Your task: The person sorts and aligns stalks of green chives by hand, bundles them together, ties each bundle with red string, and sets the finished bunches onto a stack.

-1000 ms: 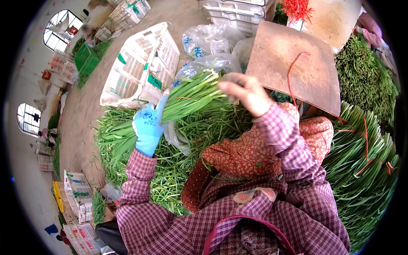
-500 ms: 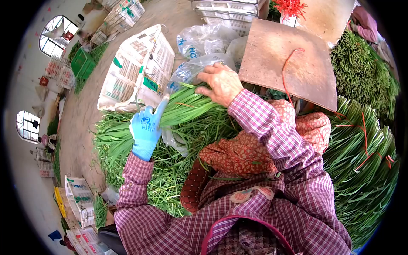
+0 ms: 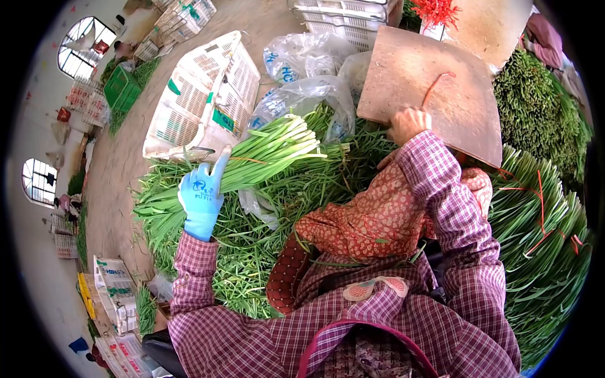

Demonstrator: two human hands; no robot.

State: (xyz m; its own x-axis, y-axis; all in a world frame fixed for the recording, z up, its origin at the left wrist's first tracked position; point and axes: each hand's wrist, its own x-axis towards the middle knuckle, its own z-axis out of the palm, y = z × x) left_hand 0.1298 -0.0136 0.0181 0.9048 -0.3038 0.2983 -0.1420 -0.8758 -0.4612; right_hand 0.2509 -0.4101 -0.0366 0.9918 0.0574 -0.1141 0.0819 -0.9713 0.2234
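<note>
My left hand (image 3: 201,195), in a blue glove, is closed around a bundle of garlic chives (image 3: 271,154). Pale cut ends point up and right, and long green leaves trail to the left. A thin orange strand lies across the bundle beside my thumb. My bare right hand (image 3: 408,125) is at the near edge of a brown board (image 3: 463,101), its fingers curled. A red tie (image 3: 436,87) runs from the board's surface down to those fingers, its lower part hidden by the hand.
Loose greens (image 3: 246,277) are heaped below my hands. A white plastic crate (image 3: 189,107) and clear plastic bags (image 3: 309,57) stand beyond. Tied chive bundles (image 3: 535,252) lie at right, near more stacked greens (image 3: 535,107). Red ties (image 3: 435,11) hang in a bunch at the back.
My right hand has left the chives and moved right to the board's edge, onto the red tie. The bundle's pale ends are now uncovered. My left hand has shifted slightly left with it.
</note>
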